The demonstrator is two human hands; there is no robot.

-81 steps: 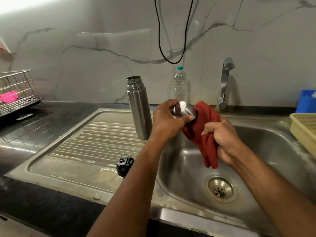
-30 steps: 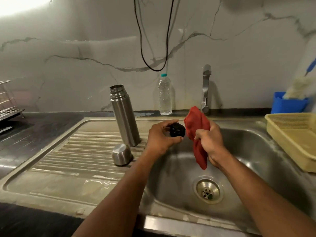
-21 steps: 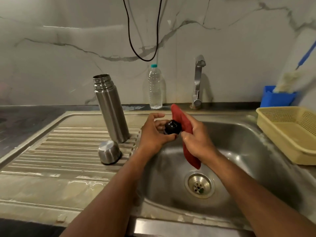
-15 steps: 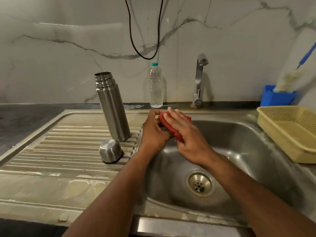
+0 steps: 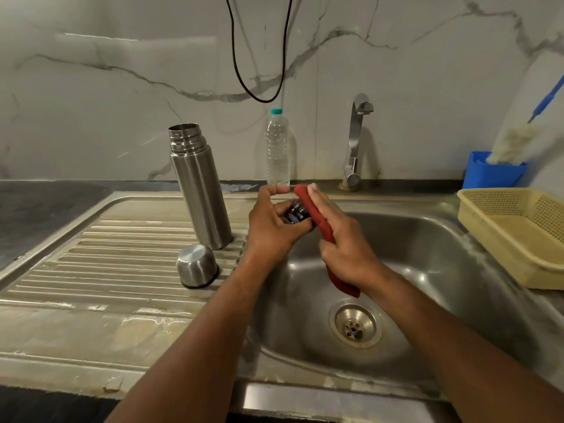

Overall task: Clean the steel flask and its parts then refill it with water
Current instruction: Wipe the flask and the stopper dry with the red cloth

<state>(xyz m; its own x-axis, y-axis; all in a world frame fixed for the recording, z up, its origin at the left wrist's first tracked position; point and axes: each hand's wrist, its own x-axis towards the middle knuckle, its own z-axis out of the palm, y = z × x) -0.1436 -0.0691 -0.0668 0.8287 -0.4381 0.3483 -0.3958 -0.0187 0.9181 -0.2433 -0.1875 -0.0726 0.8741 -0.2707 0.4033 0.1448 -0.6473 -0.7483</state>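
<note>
Head view: stopper wiped over the basin

Head view, centre of frame: the left hand (image 5: 271, 227) curls its fingers round the small dark ridged stopper (image 5: 297, 212), while the right hand (image 5: 341, 239) presses a red cloth (image 5: 314, 215) against it, fingers laid along the fabric and its tail hanging below the wrist. This looks like the wiping step for the flask's parts. The next move probably calls for turning the stopper so the cloth reaches its grooves. The brushed-steel flask (image 5: 200, 190) stands open left of centre on the ribbed drainboard (image 5: 122, 254), with its rounded, shiny cup (image 5: 197, 265) inverted just beside it. The tap (image 5: 355, 141) is upper right.
</note>
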